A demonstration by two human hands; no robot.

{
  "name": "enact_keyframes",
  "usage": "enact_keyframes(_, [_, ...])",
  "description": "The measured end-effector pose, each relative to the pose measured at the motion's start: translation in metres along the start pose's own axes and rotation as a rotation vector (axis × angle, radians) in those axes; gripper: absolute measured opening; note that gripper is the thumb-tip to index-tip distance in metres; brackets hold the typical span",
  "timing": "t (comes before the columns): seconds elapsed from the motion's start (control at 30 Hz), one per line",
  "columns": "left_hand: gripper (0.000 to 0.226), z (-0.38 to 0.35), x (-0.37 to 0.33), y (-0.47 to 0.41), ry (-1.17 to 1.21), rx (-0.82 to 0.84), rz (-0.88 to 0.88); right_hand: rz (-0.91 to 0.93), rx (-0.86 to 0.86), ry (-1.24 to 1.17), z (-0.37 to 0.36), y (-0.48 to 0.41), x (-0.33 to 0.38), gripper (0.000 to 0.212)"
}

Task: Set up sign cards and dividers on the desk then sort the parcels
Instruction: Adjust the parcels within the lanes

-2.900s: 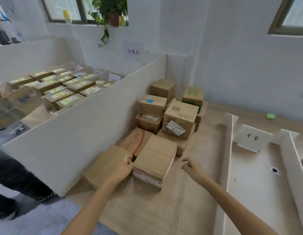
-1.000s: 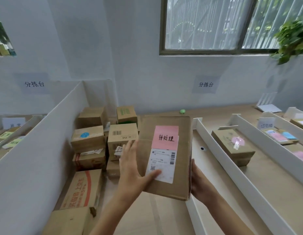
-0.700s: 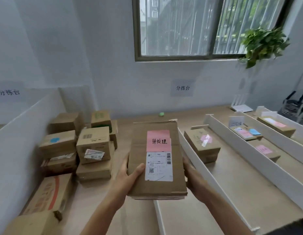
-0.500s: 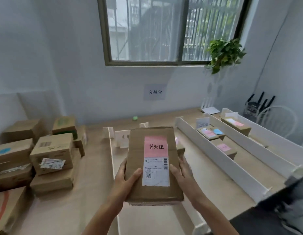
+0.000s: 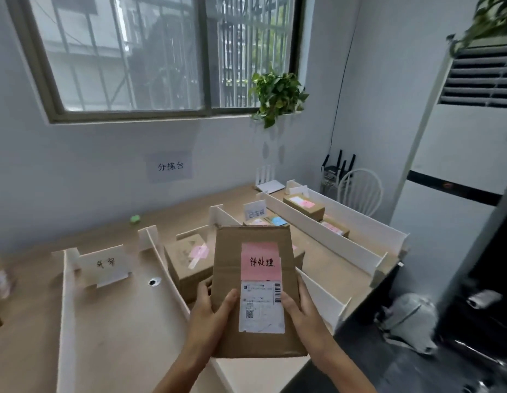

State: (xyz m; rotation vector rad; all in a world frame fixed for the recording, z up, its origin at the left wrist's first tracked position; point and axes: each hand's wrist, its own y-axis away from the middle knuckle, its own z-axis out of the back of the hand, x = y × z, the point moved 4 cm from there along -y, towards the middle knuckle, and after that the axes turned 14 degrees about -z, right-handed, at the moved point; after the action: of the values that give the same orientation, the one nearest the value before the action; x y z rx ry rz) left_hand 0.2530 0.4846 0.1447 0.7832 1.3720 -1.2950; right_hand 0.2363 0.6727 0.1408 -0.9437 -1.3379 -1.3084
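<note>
The left hand point(image 5: 209, 313) and right hand point(image 5: 303, 310) are clasping the near side edges of the cardboard parcel point(image 5: 232, 259), holding it above the desk point(image 5: 119, 321) between white dividers point(image 5: 323, 296). It is looking stiff, flat and probably light; gripping opposite edges is suiting it.

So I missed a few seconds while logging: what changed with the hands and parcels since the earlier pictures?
The left hand and right hand took hold of a flat brown cardboard parcel with a pink note, lifted it and carried it rightward over the white dividers. The taped brown parcel lying in a lane and the white sign card stayed put.
</note>
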Motion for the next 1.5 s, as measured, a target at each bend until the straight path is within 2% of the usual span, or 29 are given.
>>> enact_keyframes(0.27, [0.044,-0.082,0.024,-0.086,-0.07,0.03,-0.014,-0.076,0.015,-0.076,0.078,-0.087,-0.001,0.037])
enact_keyframes(0.53, [0.043,-0.141,0.06,-0.175,-0.073,-0.001,0.059,-0.142,0.072,-0.007,0.122,-0.198,0.013,0.036])
enact_keyframes(0.63, [0.049,-0.159,0.076,-0.193,-0.09,-0.018,0.109,-0.163,0.07,0.018,0.127,-0.232,0.011,0.035])
enact_keyframes(0.8, [0.047,-0.175,0.085,-0.22,-0.153,-0.049,0.049,-0.078,0.122,0.138,0.134,-0.282,0.014,0.054])
enact_keyframes(0.9, [0.071,-0.18,0.091,-0.233,-0.256,-0.072,0.035,-0.005,0.231,0.238,0.136,-0.315,0.02,0.054])
enact_keyframes(1.03, [0.068,-0.185,0.091,-0.244,-0.391,-0.126,-0.048,0.076,0.351,0.345,0.13,-0.349,0.024,0.055])
enact_keyframes(1.27, [0.055,-0.158,0.131,-0.264,-0.344,-0.222,0.114,0.006,0.526,0.374,0.093,-0.396,0.008,0.055])
enact_keyframes(1.4, [0.057,-0.136,0.173,-0.291,-0.264,-0.152,0.257,-0.112,0.585,0.411,0.066,-0.436,-0.005,0.053])
enact_keyframes(1.5, [0.057,-0.122,0.204,-0.319,-0.29,-0.104,0.333,-0.186,0.612,0.461,0.042,-0.477,-0.015,0.054])
